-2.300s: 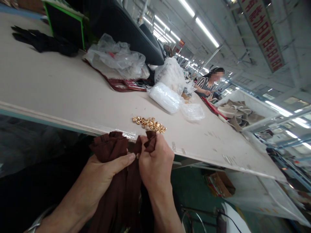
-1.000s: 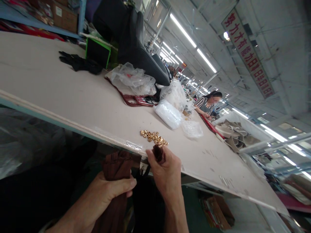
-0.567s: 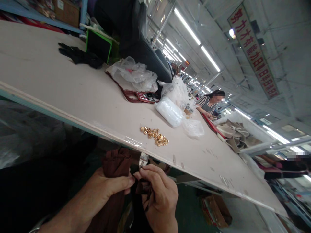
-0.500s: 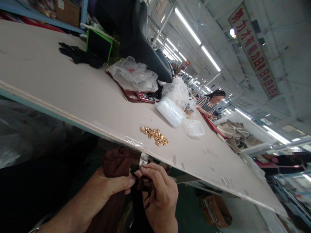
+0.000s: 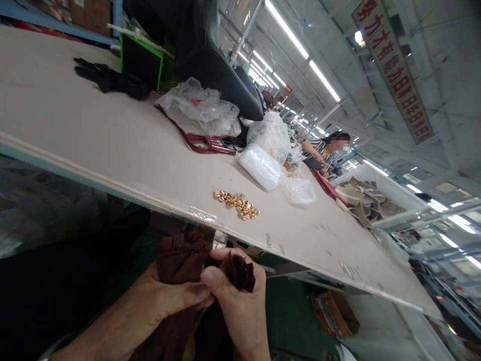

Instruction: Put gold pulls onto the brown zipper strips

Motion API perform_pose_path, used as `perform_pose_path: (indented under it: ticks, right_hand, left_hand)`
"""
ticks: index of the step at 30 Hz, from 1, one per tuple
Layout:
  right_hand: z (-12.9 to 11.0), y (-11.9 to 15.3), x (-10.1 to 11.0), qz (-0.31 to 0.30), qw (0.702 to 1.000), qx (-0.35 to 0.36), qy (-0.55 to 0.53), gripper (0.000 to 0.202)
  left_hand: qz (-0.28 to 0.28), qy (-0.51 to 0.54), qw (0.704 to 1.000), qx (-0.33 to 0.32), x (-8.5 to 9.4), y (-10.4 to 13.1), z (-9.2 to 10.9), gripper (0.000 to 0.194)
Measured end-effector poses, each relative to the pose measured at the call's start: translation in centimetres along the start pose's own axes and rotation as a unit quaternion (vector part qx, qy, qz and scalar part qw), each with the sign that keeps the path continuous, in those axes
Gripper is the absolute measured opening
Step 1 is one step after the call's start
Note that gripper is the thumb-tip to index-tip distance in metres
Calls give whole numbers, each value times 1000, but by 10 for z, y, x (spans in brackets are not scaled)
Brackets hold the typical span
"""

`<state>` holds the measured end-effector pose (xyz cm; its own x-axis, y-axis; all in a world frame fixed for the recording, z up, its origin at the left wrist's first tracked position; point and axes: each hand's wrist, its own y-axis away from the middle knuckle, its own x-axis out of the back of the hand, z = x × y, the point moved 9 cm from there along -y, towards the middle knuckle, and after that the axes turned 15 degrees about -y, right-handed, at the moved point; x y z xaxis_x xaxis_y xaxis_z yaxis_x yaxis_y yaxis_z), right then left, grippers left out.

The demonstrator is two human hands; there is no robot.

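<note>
Head view: one left hand, thumb and fingers closed round a large bundle of brown strips, ends uppermost, the lengths hanging below into shadow. One right hand, curled round a smaller brown bundle, its folded ends showing above the grip. Thumb tips close together; whether they touch cannot be told. Both bundles held in front of the near edge of a pale table.

On the table, near that edge: one loose heap of gold-coloured metal pieces. Farther back: one white plastic-wrapped packet; one crumpled clear plastic bag; one red keypad device, beside the bag; one black item, crumpled. Beyond: one co-worker in a striped top; one pale bin of tan pieces. Below the table: one open cardboard box.
</note>
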<state>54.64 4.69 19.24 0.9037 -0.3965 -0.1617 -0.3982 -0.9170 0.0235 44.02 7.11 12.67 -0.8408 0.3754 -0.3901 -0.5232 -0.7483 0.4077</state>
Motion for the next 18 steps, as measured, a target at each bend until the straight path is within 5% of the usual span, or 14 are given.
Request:
perform_pose_path:
  ticks: [3, 8, 13, 18]
  right_hand:
    - [12, 6, -8, -9, 997, -58, -53, 15]
    - [13, 7, -4, 4, 998, -18, -59, 13]
    - [16, 8, -2, 3, 994, -26, -106, 20]
    - [37, 11, 7, 30, 975, -104, -195, 32]
  left_hand:
    - [-19, -45, 998, -33, -6, 0, 7, 22]
    - [-3, 10, 1000, -29, -9, 3, 8, 38]
    - [-13, 3, 1000, -24, -11, 3, 4, 32]
    - [-58, 52, 997, 10, -18, 10, -1, 32]
